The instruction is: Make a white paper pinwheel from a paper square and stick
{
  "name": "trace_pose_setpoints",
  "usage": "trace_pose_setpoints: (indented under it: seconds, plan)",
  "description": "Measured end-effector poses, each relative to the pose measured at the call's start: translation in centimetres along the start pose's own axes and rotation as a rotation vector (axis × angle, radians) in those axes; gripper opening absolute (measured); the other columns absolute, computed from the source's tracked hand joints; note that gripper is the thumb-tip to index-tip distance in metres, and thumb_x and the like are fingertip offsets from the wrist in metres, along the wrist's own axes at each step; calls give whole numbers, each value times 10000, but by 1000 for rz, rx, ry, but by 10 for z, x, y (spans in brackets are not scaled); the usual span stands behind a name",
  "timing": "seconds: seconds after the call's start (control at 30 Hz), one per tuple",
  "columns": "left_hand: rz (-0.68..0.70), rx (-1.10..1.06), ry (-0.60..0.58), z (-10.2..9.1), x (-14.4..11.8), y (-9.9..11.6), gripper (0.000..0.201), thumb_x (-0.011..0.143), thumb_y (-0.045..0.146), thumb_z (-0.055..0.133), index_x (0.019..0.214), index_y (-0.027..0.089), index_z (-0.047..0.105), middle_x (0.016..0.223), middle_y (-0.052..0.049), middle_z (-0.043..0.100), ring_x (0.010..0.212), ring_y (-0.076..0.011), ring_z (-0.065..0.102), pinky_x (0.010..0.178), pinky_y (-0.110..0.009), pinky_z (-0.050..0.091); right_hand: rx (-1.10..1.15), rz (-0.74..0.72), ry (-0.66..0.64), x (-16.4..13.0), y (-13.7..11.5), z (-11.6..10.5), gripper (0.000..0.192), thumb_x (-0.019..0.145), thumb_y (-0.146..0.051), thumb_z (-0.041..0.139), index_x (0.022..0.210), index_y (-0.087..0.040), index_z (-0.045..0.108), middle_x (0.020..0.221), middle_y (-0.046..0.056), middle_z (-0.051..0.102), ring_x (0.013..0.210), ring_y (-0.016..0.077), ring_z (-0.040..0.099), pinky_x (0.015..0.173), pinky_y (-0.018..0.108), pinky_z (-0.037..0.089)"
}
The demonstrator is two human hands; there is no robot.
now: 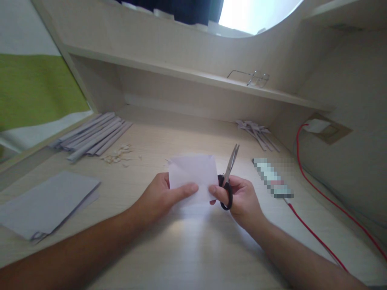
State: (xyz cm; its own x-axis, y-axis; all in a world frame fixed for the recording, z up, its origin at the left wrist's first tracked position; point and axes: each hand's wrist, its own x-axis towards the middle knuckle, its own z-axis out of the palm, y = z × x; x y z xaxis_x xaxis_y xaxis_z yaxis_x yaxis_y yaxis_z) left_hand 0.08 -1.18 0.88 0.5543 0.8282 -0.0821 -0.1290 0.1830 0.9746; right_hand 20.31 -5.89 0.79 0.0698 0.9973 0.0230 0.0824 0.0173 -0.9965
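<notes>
A small white piece of paper is held up over the middle of the desk. On its left side my left hand grips it, thumb lying across the front and fingers behind. My right hand pinches the lower right corner of the same paper. Black-handled scissors hang on that hand too, with the thumb through one loop. Their blades point up and away from me, nearly closed, to the right of the paper.
Rolled paper tubes lie at the back left, near small pale scraps. White sheets are stacked at left. Folded paper strips lie back right. A phone has a red cable. Glasses rest on the shelf.
</notes>
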Motion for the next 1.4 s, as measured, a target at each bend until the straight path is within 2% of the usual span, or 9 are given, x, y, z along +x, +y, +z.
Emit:
trace_pose_setpoints:
  seconds: [0.13, 0.23, 0.4, 0.6, 0.73, 0.93, 1.17, 1.27, 1.4]
  plan:
    - [-1, -4, 57, 1, 0, 1, 274, 806, 377, 784, 991, 176, 799, 963, -100, 802, 845, -265, 737, 761, -334, 559, -55, 5, -71, 0, 2, 2, 288, 748, -404, 814, 657, -164, 683, 612, 22, 666, 551, 130, 572, 518, 248, 465]
    - [0, 20, 140, -3, 2, 2, 240, 788, 374, 792, 887, 156, 797, 865, -98, 798, 741, -249, 720, 692, -322, 546, -139, -8, -114, 5, 0, -4, 271, 765, -418, 804, 722, -168, 708, 666, 14, 665, 594, 130, 562, 562, 254, 462]
    - [31, 0, 312, -8, 7, 6, 231, 722, 335, 823, 837, 139, 776, 823, -95, 788, 716, -249, 704, 688, -325, 531, -462, -52, 11, 20, -7, -32, 370, 726, -481, 833, 922, -175, 767, 812, 44, 723, 695, 174, 601, 615, 288, 451]
    - [54, -39, 314, -9, 9, 7, 230, 703, 317, 819, 841, 140, 767, 823, -88, 779, 727, -250, 695, 678, -323, 520, -877, 100, 8, 28, -9, -47, 424, 729, -569, 791, 629, -178, 659, 592, 8, 619, 549, 147, 487, 493, 276, 293]
    - [51, -67, 304, -10, 9, 6, 236, 709, 314, 821, 855, 136, 769, 838, -91, 779, 730, -238, 693, 695, -317, 517, -1031, 138, -53, 27, -8, -49, 361, 738, -509, 785, 622, -198, 642, 603, 26, 644, 553, 169, 517, 498, 284, 310]
    - [32, -43, 282, -11, 8, 6, 271, 721, 334, 808, 892, 127, 772, 880, -120, 785, 768, -269, 709, 708, -333, 522, -1087, 77, -13, 26, -6, -54, 285, 688, -423, 831, 742, -207, 653, 712, 49, 701, 620, 189, 576, 517, 275, 324]
    - [36, -58, 281, -10, 8, 6, 219, 711, 327, 815, 837, 153, 779, 835, -101, 782, 729, -260, 700, 668, -319, 517, -1045, 93, -167, 25, -7, -53, 163, 741, -337, 787, 661, -216, 713, 662, 33, 706, 593, 176, 588, 520, 284, 337]
    - [25, -47, 264, -10, 8, 5, 236, 730, 342, 804, 864, 148, 785, 848, -109, 782, 751, -268, 704, 682, -325, 520, -908, -17, -162, 22, -8, -49, 163, 806, -315, 740, 696, -200, 706, 676, 22, 695, 600, 156, 577, 542, 279, 366]
    - [26, -50, 223, -8, 6, 5, 207, 752, 346, 791, 860, 170, 795, 838, -92, 785, 728, -252, 700, 674, -315, 527, -529, -172, -144, 12, -9, -32, 146, 870, -333, 711, 877, -188, 716, 755, 15, 693, 645, 144, 585, 582, 267, 427]
